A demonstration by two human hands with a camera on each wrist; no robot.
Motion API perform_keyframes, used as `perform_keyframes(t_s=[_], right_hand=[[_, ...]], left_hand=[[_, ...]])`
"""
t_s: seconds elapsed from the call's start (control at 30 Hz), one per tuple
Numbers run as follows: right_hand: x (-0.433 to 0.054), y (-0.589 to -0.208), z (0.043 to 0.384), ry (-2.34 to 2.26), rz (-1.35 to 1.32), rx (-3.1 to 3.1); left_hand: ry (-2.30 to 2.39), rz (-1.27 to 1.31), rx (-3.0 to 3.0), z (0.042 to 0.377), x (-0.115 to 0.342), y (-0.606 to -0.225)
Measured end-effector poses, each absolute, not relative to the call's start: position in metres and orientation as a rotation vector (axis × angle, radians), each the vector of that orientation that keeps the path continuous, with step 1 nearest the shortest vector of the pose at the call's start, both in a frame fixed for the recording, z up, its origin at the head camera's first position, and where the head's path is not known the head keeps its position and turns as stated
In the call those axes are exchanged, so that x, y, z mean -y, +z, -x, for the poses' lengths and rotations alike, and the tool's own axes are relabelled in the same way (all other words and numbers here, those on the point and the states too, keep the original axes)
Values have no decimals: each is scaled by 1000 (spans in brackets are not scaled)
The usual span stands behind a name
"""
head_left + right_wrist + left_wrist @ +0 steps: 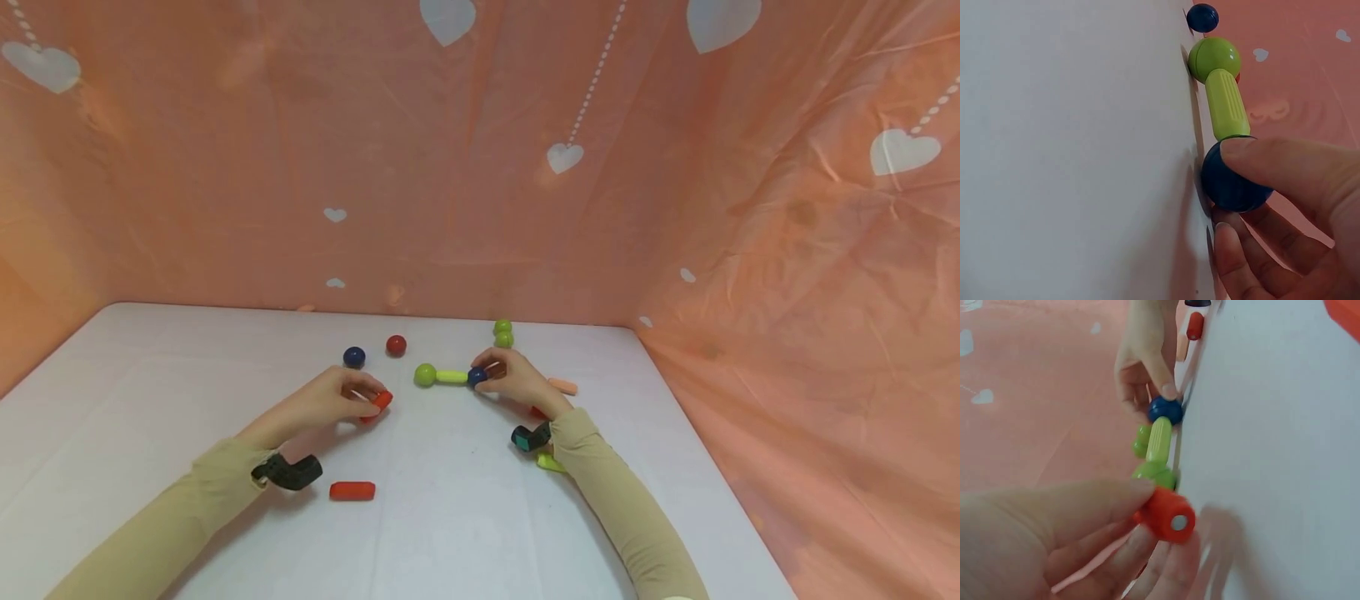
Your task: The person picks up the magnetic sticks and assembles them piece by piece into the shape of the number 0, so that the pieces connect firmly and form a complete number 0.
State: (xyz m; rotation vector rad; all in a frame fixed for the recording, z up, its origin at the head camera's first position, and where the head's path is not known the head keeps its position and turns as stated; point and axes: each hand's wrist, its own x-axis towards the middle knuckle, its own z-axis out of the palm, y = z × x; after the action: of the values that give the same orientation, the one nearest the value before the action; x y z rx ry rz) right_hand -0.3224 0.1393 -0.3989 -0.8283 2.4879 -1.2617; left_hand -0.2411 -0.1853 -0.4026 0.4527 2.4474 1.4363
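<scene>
My left hand [335, 398] pinches a short red magnetic rod [1169, 514] between thumb and fingers. A silvery round magnet shows on the rod's end in the left wrist view. Farther right, my right hand [517, 379] pinches a dark blue ball [1235, 176] with thumb and fingers. This ball joins one end of a yellow-green ribbed rod [1227, 103], whose other end joins a green ball [1215, 59]. In the head view that joined piece lies roughly level across the white table [450, 517], its green ball toward my left hand. The red rod is apart from it.
A loose blue ball [354, 357] and a red ball [396, 345] sit at the back. Two green balls [503, 333] touch near the far edge. Another red rod [352, 491] lies in front. An orange rod [562, 387] and a yellow-green rod [551, 462] lie by the right arm.
</scene>
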Motion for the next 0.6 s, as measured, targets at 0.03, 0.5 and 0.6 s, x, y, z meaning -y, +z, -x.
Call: perform_keyframes(t_s=[0.03, 0.5, 0.6], right_hand=[[-140, -404, 327, -1263, 819, -2493], [-143, -413, 340, -1288, 774, -2484], [-142, -413, 340, -1294, 784, -2478]], left_hand=[[1453, -417, -2448, 242, 183, -403], [1640, -159, -2353, 254, 143, -410], [1701, -125, -2283, 256, 134, -413]])
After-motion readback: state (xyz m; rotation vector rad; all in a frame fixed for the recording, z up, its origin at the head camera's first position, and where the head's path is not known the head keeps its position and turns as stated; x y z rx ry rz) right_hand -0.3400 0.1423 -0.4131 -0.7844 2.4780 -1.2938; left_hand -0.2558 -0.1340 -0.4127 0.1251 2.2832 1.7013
